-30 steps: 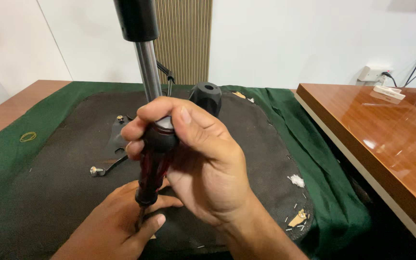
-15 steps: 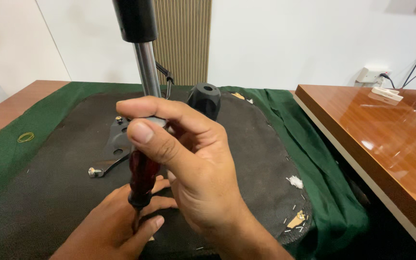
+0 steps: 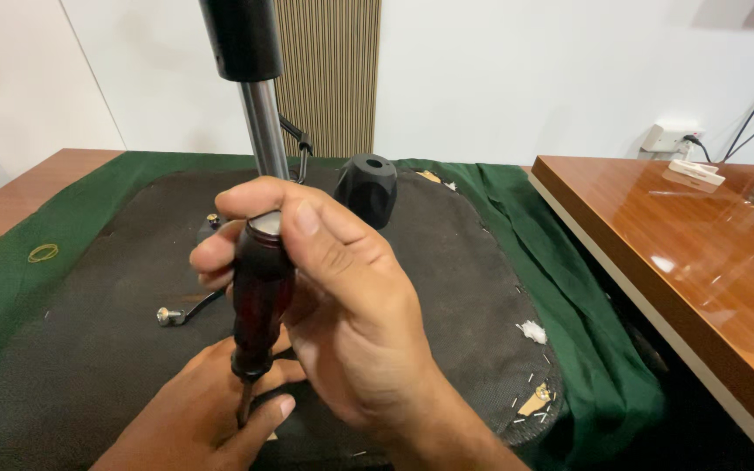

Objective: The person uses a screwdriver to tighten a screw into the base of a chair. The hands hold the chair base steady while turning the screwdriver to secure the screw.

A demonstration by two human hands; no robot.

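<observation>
You are wrapping your right hand (image 3: pixel 342 305) tight around the dark red screwdriver handle (image 3: pixel 259 292), standing upright just in front of the chrome post (image 3: pixel 265 129). Your left hand (image 3: pixel 207 419) is pinching near its tip. The handle looks stiff, light and glossy, possibly slippery; grip mid-handle.

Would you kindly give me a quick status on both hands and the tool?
Right hand gripping dark red screwdriver upright, thumb near its cap. Left hand steadying the tip on the black seat base. Metal post close behind.
</observation>
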